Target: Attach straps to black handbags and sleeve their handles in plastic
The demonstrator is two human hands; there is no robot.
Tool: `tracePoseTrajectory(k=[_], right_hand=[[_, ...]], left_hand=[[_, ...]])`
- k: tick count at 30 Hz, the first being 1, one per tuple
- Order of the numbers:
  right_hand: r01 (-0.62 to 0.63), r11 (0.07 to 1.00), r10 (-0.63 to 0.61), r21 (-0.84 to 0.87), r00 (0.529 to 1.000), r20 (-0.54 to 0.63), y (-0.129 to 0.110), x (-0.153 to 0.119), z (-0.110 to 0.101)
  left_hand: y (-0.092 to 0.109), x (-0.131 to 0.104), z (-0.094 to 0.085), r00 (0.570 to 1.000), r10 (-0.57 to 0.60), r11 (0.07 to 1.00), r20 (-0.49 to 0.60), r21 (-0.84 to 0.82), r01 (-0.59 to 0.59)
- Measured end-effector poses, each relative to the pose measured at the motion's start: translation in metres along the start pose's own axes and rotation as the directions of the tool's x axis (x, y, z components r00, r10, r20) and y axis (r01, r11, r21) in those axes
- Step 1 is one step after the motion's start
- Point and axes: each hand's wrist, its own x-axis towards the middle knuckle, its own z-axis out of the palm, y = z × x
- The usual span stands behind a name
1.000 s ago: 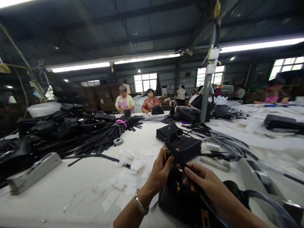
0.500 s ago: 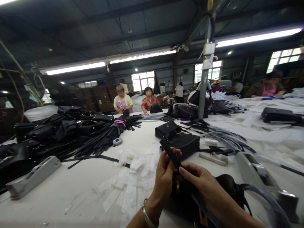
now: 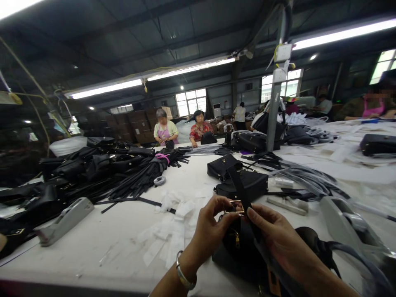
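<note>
- Black soft bag (image 3: pixel 230 260) with a gold zip pull, on the white counter (image 3: pixel 123 243), just below both hands
- Left hand (image 3: pixel 210 227): fingers pinching the gold rectangular metal buckle (image 3: pixel 236 201), silver bangle (image 3: pixel 185 275) on wrist
- Right hand (image 3: pixel 275 231): fingers closed on the long flat black strap (image 3: pixel 239 185), end up, crossing buckle's right side; can't tell if threaded
- White thin scraps (image 3: pixel 167 239) left of hands, grey tape dispenser (image 3: pixel 343 222) to the right
- Two small black bags (image 3: pixel 250 183) beyond hands, touching or nearly
- Bundled black straps (image 3: pixel 139 175) with pink tie, far left of hands
- Grey metal post (image 3: pixel 274 115), two seated or standing people (image 3: pixel 165 130) across the counter
</note>
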Motion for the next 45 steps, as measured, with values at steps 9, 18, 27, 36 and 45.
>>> tracePoseTrajectory(k=[9,18,27,36,45], right_hand=[[0.001,0.999,0.000,-0.042,1.000,0.019,-0.004,0.003,0.000],[-0.124,0.863,0.096,-0.489,0.992,-0.082,0.000,-0.003,-0.039],[-0.104,0.775,0.103,-0.623,0.994,-0.038,-0.005,0.003,-0.026],[0.341,0.201,-0.481,-0.918,0.851,0.211,-0.005,0.019,-0.002],[0.481,0.550,-0.529,-0.683,0.833,0.160,-0.036,0.024,-0.001]], left_hand=[[0.010,0.000,-0.011,0.985,0.112,0.926,0.134,0.345,-0.152],[-0.015,0.009,-0.021,0.992,-0.078,0.994,-0.099,-0.079,0.070],[-0.021,0.005,-0.009,0.985,-0.117,0.979,0.129,-0.154,0.137],[-0.020,0.008,0.018,0.995,-0.033,0.999,0.097,0.006,0.033],[-0.015,0.014,0.023,0.950,-0.105,0.985,0.294,0.163,0.058]])
